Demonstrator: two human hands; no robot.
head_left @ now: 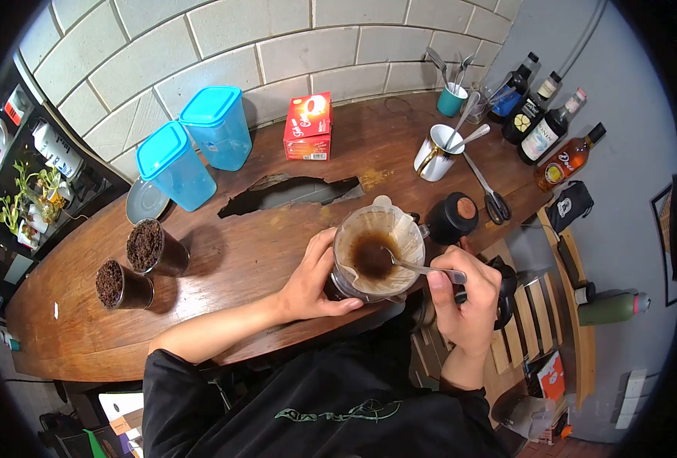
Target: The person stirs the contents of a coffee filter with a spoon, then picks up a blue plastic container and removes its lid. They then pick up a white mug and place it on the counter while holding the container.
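1. Looking down in the head view, working with two bare hands over a wooden table (239, 263), close to its front edge.
2. Cupping a clear holder (343, 285) in the left hand (311, 280), curving around its left side, spreading thumb and fingers well apart and gripping from near and far.
3. Having a paper filter (408, 235) lining the holder, opening upward, with brown coffee (369, 252) pooling inside.
4. Pinching a metal spoon (424, 269) by its handle in the right hand (466, 296), closing thumb and fingers on it, dipping the far end into the coffee.
5. Having a black pot (451, 225) with a brown knob standing just beside the holder, on its right, and scissors (497, 206) lying beyond.
6. Facing a ragged hole (292, 196) in the tabletop, with a red box (308, 126) standing behind it near the wall.
7. Having two glasses (173, 256) of dark grounds standing together on the left, with two blue tubs (182, 177) standing farther back and a grey plate (144, 203) lying beside one.
8. Having a white mug (432, 159) holding spoons at the far right, near a teal cup (451, 101) and several bottles (549, 131).
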